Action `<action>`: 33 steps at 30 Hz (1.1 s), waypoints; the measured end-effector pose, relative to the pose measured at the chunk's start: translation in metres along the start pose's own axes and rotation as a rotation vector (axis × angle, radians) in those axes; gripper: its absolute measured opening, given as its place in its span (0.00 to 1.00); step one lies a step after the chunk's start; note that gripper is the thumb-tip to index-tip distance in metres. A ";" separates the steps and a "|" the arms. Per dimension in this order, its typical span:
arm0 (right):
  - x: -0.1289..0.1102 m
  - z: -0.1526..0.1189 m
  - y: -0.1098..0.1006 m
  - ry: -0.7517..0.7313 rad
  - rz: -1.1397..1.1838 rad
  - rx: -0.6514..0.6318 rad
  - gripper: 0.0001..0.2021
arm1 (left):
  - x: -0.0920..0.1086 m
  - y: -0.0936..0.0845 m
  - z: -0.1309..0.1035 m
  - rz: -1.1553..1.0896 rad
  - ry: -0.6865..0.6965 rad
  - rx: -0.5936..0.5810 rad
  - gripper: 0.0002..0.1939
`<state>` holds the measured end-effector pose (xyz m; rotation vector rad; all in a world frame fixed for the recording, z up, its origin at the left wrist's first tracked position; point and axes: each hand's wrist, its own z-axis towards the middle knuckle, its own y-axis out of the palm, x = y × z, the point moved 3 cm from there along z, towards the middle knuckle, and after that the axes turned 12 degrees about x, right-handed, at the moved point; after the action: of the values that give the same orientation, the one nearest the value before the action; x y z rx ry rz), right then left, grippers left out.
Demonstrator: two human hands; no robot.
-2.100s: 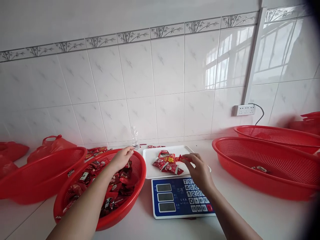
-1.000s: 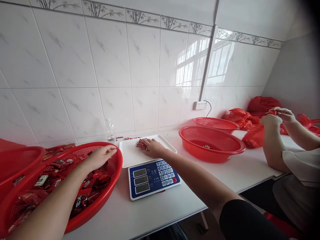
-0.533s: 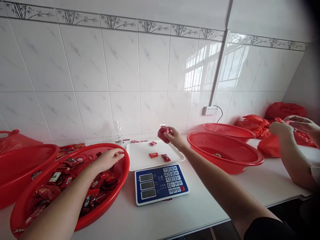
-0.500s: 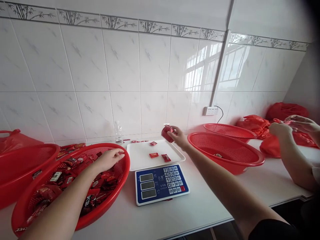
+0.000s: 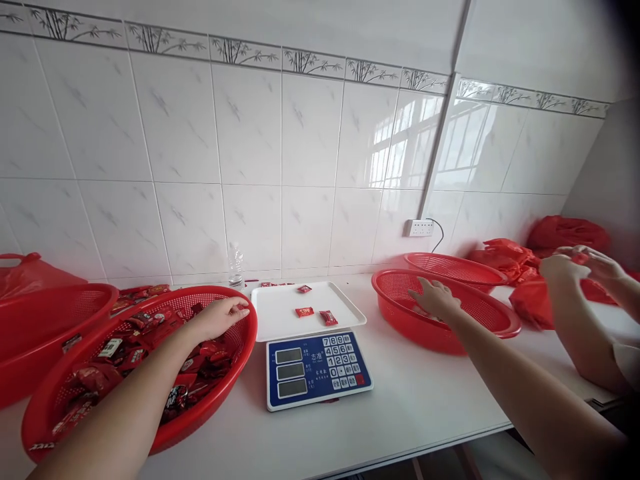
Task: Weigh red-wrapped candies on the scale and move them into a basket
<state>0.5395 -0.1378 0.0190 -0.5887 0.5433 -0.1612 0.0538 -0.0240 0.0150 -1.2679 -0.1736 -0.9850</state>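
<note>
My left hand rests at the right side of a red plastic basket, with loosely stretched fingers and nothing seen in them. Several red-wrapped packets fill that basket. Over another red basket on the right, my right hand is open, fingers spread and pointing left. What lies beneath this hand is mostly hidden. Between the baskets stands a digital scale with a blue keypad panel. On its white tray lie a flat red packet and two other small red packets.
Behind the scale, a clear bottle stands against the tiled wall. Another red basket is at the back right, beside red bags. A co-worker's hands hold something small and red there. A power socket is on the wall.
My right hand has moved right, from above the scale tray to the right basket, and let go of the red packet it held. My left hand stays at its basket.
</note>
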 end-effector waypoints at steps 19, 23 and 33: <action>-0.208 -0.075 0.132 -0.594 0.070 -0.806 0.31 | 0.002 0.000 -0.001 0.009 -0.022 -0.022 0.21; -0.212 -0.081 0.127 -0.655 0.116 -0.682 0.22 | -0.004 0.001 0.000 0.018 -0.025 -0.020 0.20; -0.176 -0.057 0.090 -0.533 0.007 -0.431 0.14 | -0.035 0.002 -0.001 0.369 -0.180 -0.196 0.15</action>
<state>0.3599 -0.0392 0.0058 -1.0090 0.0559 0.1254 0.0337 -0.0068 -0.0080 -1.5043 0.0212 -0.5805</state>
